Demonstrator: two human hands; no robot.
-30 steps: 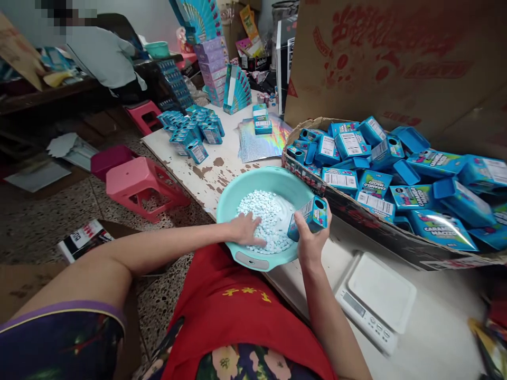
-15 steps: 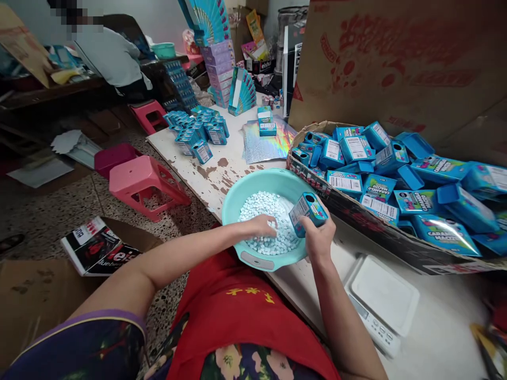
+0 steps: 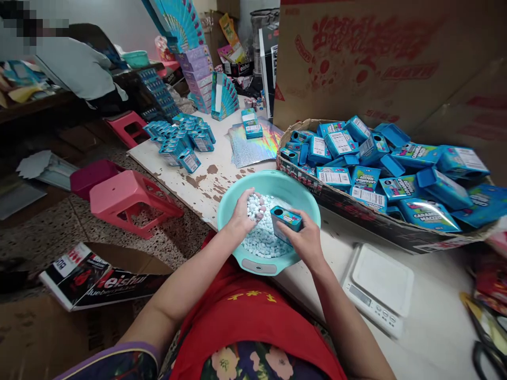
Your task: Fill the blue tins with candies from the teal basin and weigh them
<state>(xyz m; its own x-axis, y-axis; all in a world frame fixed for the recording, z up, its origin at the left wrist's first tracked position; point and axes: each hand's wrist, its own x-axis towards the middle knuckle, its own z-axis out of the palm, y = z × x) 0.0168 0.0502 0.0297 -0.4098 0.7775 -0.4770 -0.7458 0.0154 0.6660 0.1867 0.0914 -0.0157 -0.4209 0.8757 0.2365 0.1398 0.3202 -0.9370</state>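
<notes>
A turquoise basin (image 3: 228, 211) stands at the table's front edge with many small pale-blue candies (image 3: 261, 245) in it. Over its left half, my left hand (image 3: 245, 212) is cupped around a handful of these candies, palm turned toward the right. My right hand (image 3: 307, 237) grips a small blue candy box (image 3: 285, 221) above the basin's right side. The box is held nearly upright, and a dark round hole shows in its top. Box and left hand are close to each other; what is inside the box is hidden.
A cardboard carton (image 3: 336, 203) of blue boxes stands at the right, before a tall cardboard sheet (image 3: 380, 68). Nearer are a white scale (image 3: 382, 285) and scissors (image 3: 485, 338). Grouped boxes (image 3: 180, 140) and holographic sheets (image 3: 253, 150) lie behind. Pink stool (image 3: 119, 195) left; a person (image 3: 75, 68) beyond.
My left hand has risen out of the candies and turned, now holding a handful. My right hand has brought the box left and more upright over the basin. The view has shifted right.
</notes>
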